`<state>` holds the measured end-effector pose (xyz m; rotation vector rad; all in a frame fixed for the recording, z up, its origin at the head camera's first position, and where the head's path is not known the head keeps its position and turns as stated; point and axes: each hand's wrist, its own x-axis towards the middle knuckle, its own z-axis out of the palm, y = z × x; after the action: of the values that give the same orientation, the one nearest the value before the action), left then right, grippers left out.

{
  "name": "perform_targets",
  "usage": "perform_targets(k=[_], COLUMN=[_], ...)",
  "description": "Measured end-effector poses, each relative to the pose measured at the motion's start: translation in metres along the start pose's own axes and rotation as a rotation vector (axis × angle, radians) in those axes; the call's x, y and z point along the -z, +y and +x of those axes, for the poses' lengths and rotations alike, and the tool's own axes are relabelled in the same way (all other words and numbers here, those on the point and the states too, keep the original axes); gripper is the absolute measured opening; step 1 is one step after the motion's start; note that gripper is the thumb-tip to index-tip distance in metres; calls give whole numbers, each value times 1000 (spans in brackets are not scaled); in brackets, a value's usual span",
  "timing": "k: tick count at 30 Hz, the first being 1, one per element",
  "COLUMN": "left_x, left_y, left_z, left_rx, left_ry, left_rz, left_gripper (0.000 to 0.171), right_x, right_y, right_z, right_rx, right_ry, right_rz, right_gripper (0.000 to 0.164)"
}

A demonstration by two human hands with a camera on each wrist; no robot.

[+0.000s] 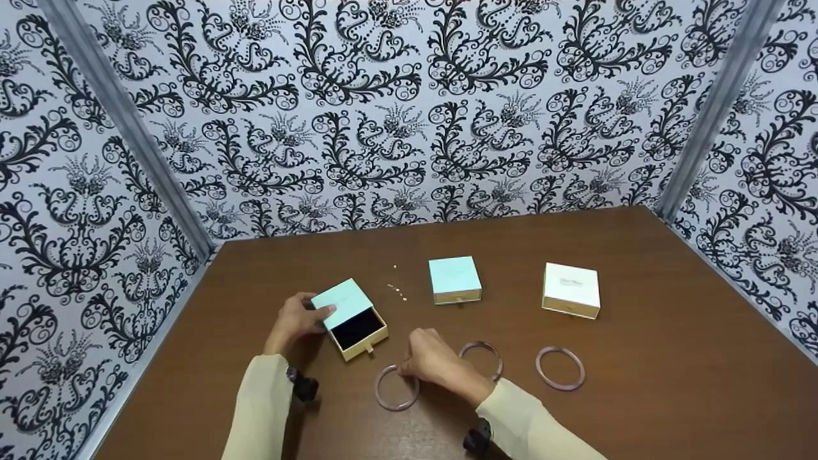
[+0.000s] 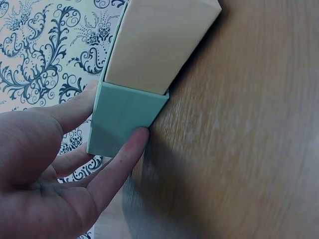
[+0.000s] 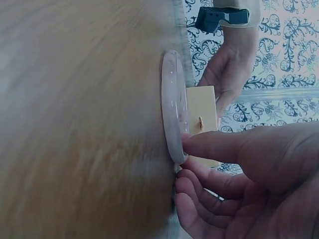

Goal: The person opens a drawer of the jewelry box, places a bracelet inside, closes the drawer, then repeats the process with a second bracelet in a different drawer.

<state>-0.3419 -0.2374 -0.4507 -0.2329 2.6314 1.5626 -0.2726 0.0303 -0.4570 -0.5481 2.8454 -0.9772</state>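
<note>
My left hand (image 1: 297, 319) holds a mint-green sliding gift box (image 1: 342, 299) at the left, its thumb on the lid. The box's cream drawer (image 1: 378, 338) is pulled partway out and shows a black lining. In the left wrist view the fingers lie along the green sleeve (image 2: 122, 117), below the cream drawer side. Just right of the box, my right hand (image 1: 431, 358) pinches a pale mauve bangle (image 1: 396, 407) at its edge. Seen from the right wrist, the bangle (image 3: 171, 104) lies nearly flat by the tabletop, between thumb and forefinger.
A second bangle (image 1: 480, 344) lies partly hidden behind the right wrist, and a third bangle (image 1: 560, 386) farther right. A closed mint box (image 1: 454, 276) and a closed white box (image 1: 571, 286) stand farther back. Small white bits (image 1: 397, 290) lie on the brown table (image 1: 639, 268). Patterned panels surround it.
</note>
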Motion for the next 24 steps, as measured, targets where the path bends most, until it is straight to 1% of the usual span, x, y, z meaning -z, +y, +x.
perform_targets(k=[3, 6, 12, 16, 22, 24], left_x=[1, 1, 1, 2, 2, 2], left_y=[1, 2, 1, 0, -1, -2], left_z=[-1, -1, -1, 0, 1, 1], left_rx=[-1, -6, 6, -5, -24, -35], left_ry=[5, -2, -9, -8, -6, 1], left_rz=[50, 81, 69, 71, 65, 65], left_gripper=[61, 63, 63, 62, 63, 62], right_x=[1, 2, 8, 10, 12, 14], right_y=[1, 0, 1, 3, 6, 7], right_z=[0, -1, -1, 1, 6, 7], right_rx=[-8, -31, -44, -52, -92, -85], right_ry=[10, 14, 11, 2, 0, 9], right_rz=[-2, -4, -3, 2, 18, 21], right_gripper=[34, 26, 19, 16, 14, 12])
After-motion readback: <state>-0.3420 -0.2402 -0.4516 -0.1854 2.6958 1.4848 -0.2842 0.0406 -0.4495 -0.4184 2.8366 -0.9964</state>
